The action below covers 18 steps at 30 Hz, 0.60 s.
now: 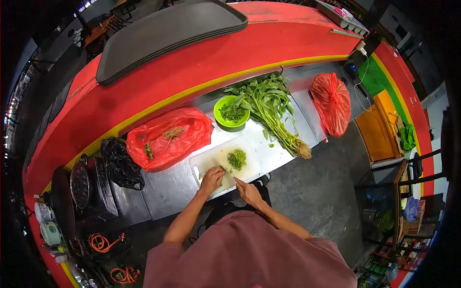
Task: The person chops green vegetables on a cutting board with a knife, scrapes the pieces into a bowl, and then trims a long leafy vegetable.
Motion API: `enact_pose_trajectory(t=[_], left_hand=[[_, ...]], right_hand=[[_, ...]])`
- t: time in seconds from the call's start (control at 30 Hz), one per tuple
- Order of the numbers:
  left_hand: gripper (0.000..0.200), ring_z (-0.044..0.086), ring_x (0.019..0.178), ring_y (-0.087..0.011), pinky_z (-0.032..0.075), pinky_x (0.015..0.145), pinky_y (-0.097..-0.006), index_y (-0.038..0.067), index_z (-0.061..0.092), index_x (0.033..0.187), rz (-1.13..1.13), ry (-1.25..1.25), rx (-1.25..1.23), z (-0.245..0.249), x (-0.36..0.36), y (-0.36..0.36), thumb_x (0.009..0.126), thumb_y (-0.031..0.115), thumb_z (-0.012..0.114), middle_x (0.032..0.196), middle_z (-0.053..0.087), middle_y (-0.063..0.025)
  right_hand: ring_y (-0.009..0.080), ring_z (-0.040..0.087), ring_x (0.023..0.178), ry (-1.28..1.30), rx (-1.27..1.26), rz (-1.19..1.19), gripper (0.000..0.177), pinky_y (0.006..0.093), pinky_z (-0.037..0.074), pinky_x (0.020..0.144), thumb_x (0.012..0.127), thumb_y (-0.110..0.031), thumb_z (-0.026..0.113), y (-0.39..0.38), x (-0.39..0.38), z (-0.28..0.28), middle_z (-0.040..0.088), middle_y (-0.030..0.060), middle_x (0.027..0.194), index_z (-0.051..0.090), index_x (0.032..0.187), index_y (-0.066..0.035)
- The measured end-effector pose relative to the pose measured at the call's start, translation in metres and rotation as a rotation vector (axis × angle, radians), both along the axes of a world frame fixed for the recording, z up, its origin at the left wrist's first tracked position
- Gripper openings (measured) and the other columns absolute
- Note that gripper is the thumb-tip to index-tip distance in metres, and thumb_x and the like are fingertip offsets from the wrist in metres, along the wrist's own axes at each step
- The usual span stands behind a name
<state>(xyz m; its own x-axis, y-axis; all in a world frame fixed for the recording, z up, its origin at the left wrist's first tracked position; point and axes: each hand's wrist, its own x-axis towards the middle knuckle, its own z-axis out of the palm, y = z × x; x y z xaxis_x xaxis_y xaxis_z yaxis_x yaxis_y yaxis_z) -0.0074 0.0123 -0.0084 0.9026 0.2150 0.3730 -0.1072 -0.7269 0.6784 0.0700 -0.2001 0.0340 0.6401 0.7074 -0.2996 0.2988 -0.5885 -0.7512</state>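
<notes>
On the white cutting board [198, 163], my left hand [212, 179] is closed with its fingertips pressed down on greens, mostly hidden under them. My right hand [248, 192], at the board's near edge, grips a small knife [230, 174] whose blade points toward the left fingertips. Just beyond the blade lies a heap of chopped green herbs [236, 159]. A lime-green bowl [217, 116] with more chopped greens stands behind the board. To its right is a large bunch of leafy greens [269, 108] with the roots [302, 150] still on.
Left of the board lies an open red plastic bag [192, 126] with stems on it, then a black bag [117, 165] and a stove with a pan [80, 185]. A tied red bag [331, 103] sits at right. Stacked black trays [173, 36] rest on the red ledge.
</notes>
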Motion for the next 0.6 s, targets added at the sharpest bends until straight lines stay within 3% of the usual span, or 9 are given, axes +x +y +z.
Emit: enact_pose_trajectory(t=[0.1, 0.13, 0.3, 0.43, 0.5, 0.6], left_hand=[[0.019, 0.065, 0.095, -0.0324, 0.054, 0.085, -0.0399, -0.002, 0.07, 0.093, -0.047, 0.015, -0.007, -0.002, 0.0, 0.002, 0.076, -0.007, 0.067, 0.095, 0.067, -0.0135], [0.019, 0.066, 0.096, -0.0331, 0.054, 0.085, -0.0401, -0.002, 0.07, 0.095, -0.033, 0.012, 0.013, -0.003, -0.002, 0.002, 0.076, -0.007, 0.068, 0.097, 0.068, -0.0145], [0.022, 0.067, 0.098, -0.0341, 0.054, 0.087, -0.041, -0.002, 0.07, 0.099, 0.047, -0.022, -0.014, -0.004, -0.003, -0.004, 0.077, -0.007, 0.069, 0.102, 0.07, -0.0165], [0.023, 0.066, 0.097, -0.0339, 0.052, 0.086, -0.042, -0.002, 0.069, 0.1, 0.064, -0.012, 0.003, 0.004, -0.003, -0.004, 0.077, -0.005, 0.071, 0.101, 0.071, -0.0157], [0.023, 0.066, 0.096, -0.0335, 0.052, 0.085, -0.0414, -0.001, 0.069, 0.1, 0.089, 0.015, 0.001, 0.004, -0.005, -0.004, 0.077, -0.004, 0.072, 0.1, 0.071, -0.0149], [0.025, 0.066, 0.095, -0.0304, 0.051, 0.081, -0.0417, 0.001, 0.07, 0.099, 0.1, 0.014, 0.021, 0.003, -0.005, -0.004, 0.075, -0.002, 0.073, 0.1, 0.071, -0.0121]], right_hand=[[0.0478, 0.066, 0.08, -0.084, 0.042, 0.031, 0.038, 0.0562, 0.051, 0.071, 0.101, -0.029, 0.051, 0.012, 0.005, -0.011, 0.067, 0.029, 0.083, 0.058, 0.137, -0.018], [0.0446, 0.064, 0.068, -0.152, 0.11, 0.039, 0.04, 0.0489, 0.05, 0.065, 0.101, -0.026, 0.051, 0.018, 0.006, -0.018, 0.063, 0.0283, 0.077, 0.056, 0.14, -0.02], [0.0429, 0.065, 0.069, -0.068, 0.125, 0.072, 0.04, 0.0466, 0.05, 0.065, 0.101, -0.027, 0.051, 0.047, 0.025, -0.021, 0.062, 0.0294, 0.076, 0.057, 0.138, -0.015], [0.0375, 0.067, 0.073, 0.049, 0.155, 0.072, 0.04, 0.0431, 0.051, 0.071, 0.102, -0.03, 0.051, 0.047, 0.032, -0.008, 0.066, 0.0276, 0.082, 0.061, 0.133, -0.007], [0.0457, 0.066, 0.086, 0.171, 0.117, 0.092, 0.039, 0.0483, 0.051, 0.077, 0.102, -0.029, 0.047, 0.038, 0.035, -0.004, 0.067, 0.0286, 0.091, 0.059, 0.135, -0.011], [0.0444, 0.067, 0.092, 0.181, 0.05, 0.073, 0.04, 0.0455, 0.052, 0.08, 0.103, -0.029, 0.048, 0.032, 0.032, -0.001, 0.068, 0.0288, 0.098, 0.06, 0.134, -0.009]])
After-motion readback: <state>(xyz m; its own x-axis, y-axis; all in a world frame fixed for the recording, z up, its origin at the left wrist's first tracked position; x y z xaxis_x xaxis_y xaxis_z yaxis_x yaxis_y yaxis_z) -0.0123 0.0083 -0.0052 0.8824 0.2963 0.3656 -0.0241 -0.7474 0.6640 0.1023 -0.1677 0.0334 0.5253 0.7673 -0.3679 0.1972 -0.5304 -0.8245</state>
